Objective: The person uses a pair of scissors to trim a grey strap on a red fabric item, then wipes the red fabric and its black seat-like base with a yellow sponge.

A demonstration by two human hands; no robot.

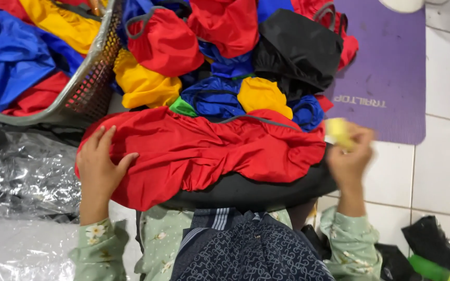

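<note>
A red garment [209, 151] lies spread over a black one [246, 190] on my lap. My left hand [97, 166] rests flat on the red cloth's left edge, fingers apart. At the cloth's right end my right hand [349, 156] is raised and blurred, pinching a small pale yellow object [338, 132] between its fingers. Both wrists show green floral sleeves.
A heap of red, blue, yellow and black garments [225, 67] lies ahead. A grey mesh basket [92, 78] with more clothes stands at the upper left. Clear plastic sheeting [22, 182] covers the left floor. A purple mat [386, 67] and white tiles [444, 171] are at the right.
</note>
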